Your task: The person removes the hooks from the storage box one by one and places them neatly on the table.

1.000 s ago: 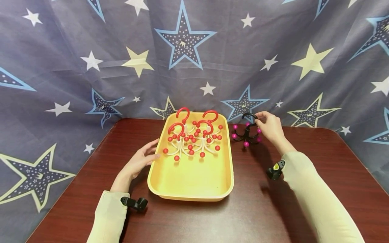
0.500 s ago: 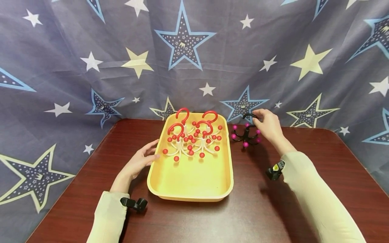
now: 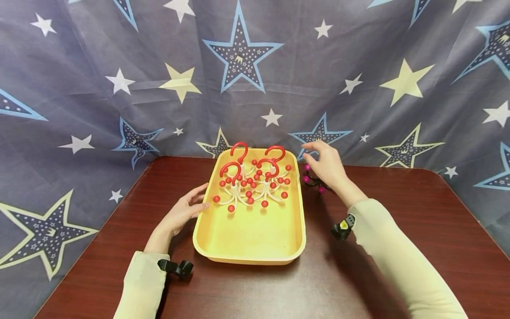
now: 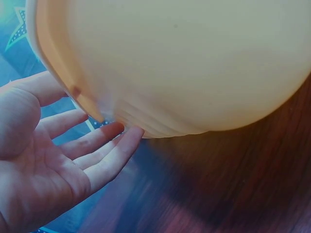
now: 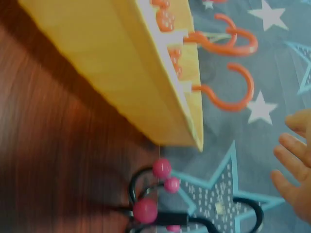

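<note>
My left hand (image 3: 181,213) touches the left wall of a yellow tray (image 3: 249,239), fingers extended and spread, as the left wrist view also shows. Inside the tray's far half stand several white hooks with red curved tops (image 3: 267,168) and red ball tips. My right hand (image 3: 328,166) is raised above the table, fingers apart and holding nothing. A black hook with pink balls (image 3: 314,182) stands on the table right of the tray, partly hidden behind that hand. The right wrist view shows its black curved top (image 5: 257,213) free of my fingers (image 5: 291,155).
The dark red wooden table (image 3: 255,292) extends around the tray. Behind it hangs a grey-blue curtain (image 3: 303,88) with stars. A small black camera is strapped on each wrist.
My right hand has let go of the black hook's top and moved left, toward the tray, with its fingers spreading. The left hand and tray have stayed in place.
</note>
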Motion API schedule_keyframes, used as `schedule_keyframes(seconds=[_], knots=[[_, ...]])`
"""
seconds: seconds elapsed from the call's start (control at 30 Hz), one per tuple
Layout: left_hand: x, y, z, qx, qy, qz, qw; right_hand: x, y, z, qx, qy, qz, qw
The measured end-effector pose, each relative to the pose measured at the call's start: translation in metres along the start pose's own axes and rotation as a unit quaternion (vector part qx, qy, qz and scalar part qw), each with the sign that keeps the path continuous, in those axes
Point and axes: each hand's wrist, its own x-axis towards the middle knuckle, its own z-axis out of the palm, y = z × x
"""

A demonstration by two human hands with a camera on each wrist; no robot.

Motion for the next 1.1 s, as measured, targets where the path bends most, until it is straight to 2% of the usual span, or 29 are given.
schedule_keyframes(seconds=[0.3,0.53,0.9,1.1], knots=[[0.0,-0.001,0.0,-0.008,-0.005,0.004,0.9999,-0.002,-0.024,0.026,0.076,-0.07,0.005,0.9947],[0.0,-0.001,0.0,-0.009,-0.003,0.004,0.9999,-0.002,-0.041,0.04,0.083,-0.12,0.015,0.9891],[0.001,-0.003,-0.001,0.0,-0.001,-0.002,1.0,-0.001,-0.047,0.053,0.075,-0.128,0.0,0.989],[0.0,-0.003,-0.001,-0.027,-0.014,0.009,0.9995,-0.002,-0.049,0.051,0.082,-0.126,0.007,0.9886]])
